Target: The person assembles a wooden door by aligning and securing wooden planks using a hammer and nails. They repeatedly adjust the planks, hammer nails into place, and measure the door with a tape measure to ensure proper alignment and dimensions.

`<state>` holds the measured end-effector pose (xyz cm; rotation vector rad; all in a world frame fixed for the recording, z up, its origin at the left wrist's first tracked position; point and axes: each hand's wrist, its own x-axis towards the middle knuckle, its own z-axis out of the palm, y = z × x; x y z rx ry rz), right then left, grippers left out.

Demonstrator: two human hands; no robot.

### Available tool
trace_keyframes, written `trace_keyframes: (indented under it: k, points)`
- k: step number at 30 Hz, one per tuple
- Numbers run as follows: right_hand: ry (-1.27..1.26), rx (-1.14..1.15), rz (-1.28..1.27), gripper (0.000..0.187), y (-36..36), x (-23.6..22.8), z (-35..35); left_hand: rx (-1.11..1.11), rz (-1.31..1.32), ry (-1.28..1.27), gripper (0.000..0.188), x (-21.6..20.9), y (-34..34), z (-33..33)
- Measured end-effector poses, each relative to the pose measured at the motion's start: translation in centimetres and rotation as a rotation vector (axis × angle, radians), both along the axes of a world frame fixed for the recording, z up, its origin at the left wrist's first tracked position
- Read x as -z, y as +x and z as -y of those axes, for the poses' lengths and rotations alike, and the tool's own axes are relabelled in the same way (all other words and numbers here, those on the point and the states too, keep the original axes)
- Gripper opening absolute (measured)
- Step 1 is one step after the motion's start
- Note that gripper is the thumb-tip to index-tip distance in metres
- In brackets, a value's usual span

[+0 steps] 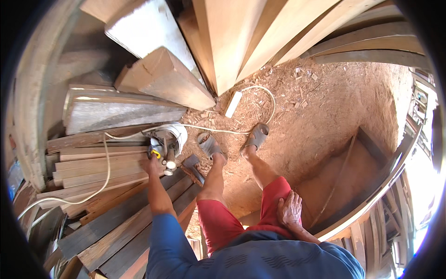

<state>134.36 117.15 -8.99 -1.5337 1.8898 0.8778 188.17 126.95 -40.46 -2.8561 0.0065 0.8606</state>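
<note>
On the left, my left hand (pixel 151 163) reaches to a white bucket (pixel 181 138) that stands among the planks with several tools in it. Its fingers, partly hidden, close on a black-and-yellow tool handle (pixel 155 152) at the bucket's rim. Pale round handle ends (pixel 171 165) stick out beside the hand. Between the bucket and my left foot lies a tool with a dark, flat head (pixel 193 167); I cannot tell its kind. My right hand (pixel 290 209) rests flat on my right thigh, fingers stretched, holding nothing.
Stacked planks (pixel 100 162) fill the left side, and thick timber beams (pixel 223 42) stand along the far side. A white power strip (pixel 233 104) lies on the floor, its cord (pixel 204 127) running past my sandals. Wood shavings (pixel 302 88) cover the ground; a wooden frame (pixel 371 186) curves at the right.
</note>
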Motion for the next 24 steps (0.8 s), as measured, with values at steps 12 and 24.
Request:
trace_keyframes:
  k: [12, 24]
  points:
    - [0.053, -0.110, 0.255, 0.065, 2.0, -4.5, -4.1, 0.232, -0.432, -0.290, 0.055, -26.1, -12.4, 0.2]
    - [-0.317, -0.244, 0.974, 0.090, 9.4, -16.1, 0.8, 0.729, -1.542, -0.530, 0.028, -39.0, -25.3, 13.9]
